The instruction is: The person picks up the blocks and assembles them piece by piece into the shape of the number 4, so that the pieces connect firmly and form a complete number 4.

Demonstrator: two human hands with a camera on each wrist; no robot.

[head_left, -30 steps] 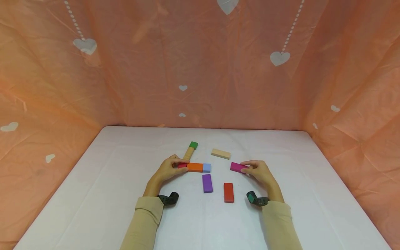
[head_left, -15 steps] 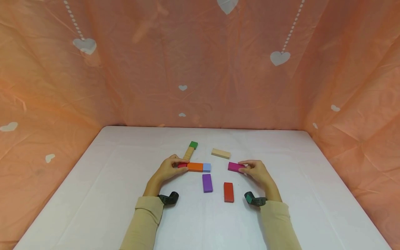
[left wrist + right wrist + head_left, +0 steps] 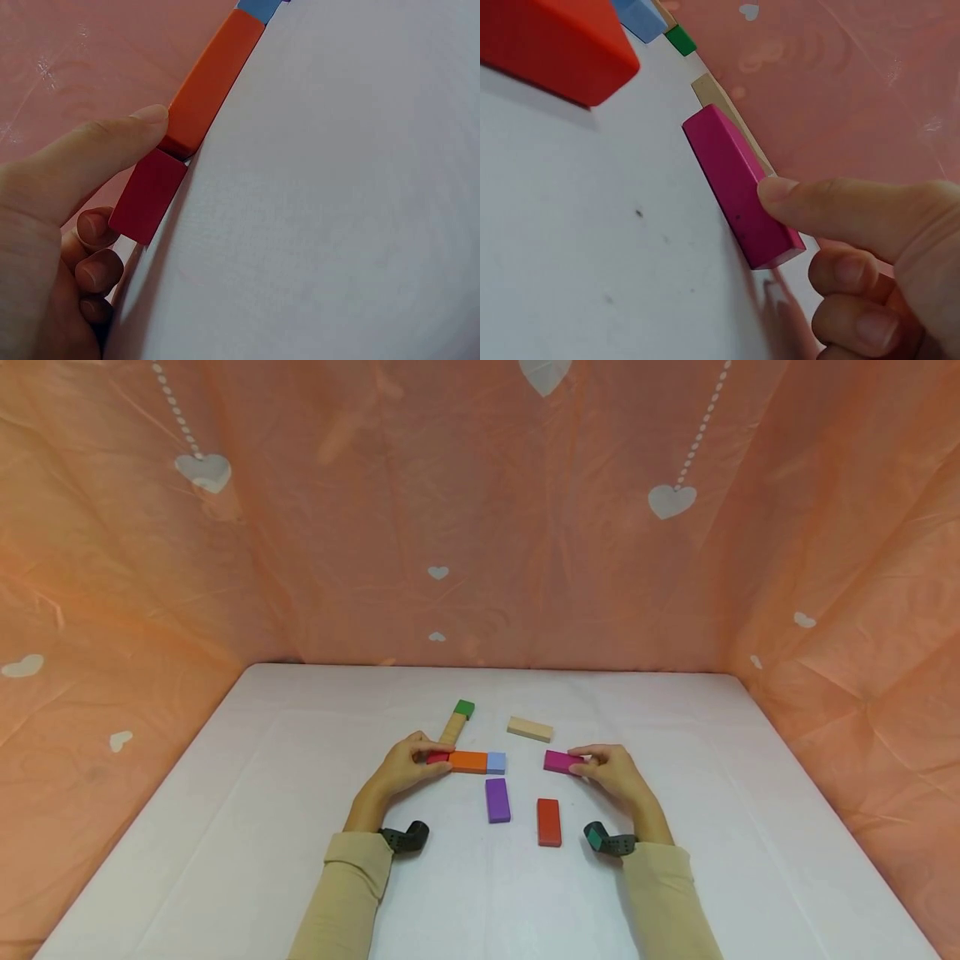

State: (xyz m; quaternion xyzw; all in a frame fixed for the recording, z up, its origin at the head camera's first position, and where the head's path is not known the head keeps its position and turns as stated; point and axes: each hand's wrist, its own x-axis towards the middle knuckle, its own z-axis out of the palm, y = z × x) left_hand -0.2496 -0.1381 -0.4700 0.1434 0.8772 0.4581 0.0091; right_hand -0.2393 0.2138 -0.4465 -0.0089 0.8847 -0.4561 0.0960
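Observation:
My left hand (image 3: 401,767) has thumb and index finger on opposite sides of a small crimson block (image 3: 148,196), pinching it where it meets an orange block (image 3: 468,762). The thumb tip reaches the orange block's end in the left wrist view. A light blue block (image 3: 496,763) continues that row to the right. From the crimson end, a plain wooden block (image 3: 452,728) slants away to a green block (image 3: 465,709). To the right, my right hand (image 3: 617,774) pinches one end of a magenta block (image 3: 731,187), whose other end points at the row across a gap.
A purple block (image 3: 497,800) and a red block (image 3: 549,822) lie nearer to me on the white table (image 3: 750,827). Behind the magenta block lies another plain wooden block (image 3: 530,729). Orange-pink cloth (image 3: 480,527) hangs around the back and sides.
My right hand has shifted the magenta block a little to the left, towards the light blue block. My left hand and the other blocks have stayed in place.

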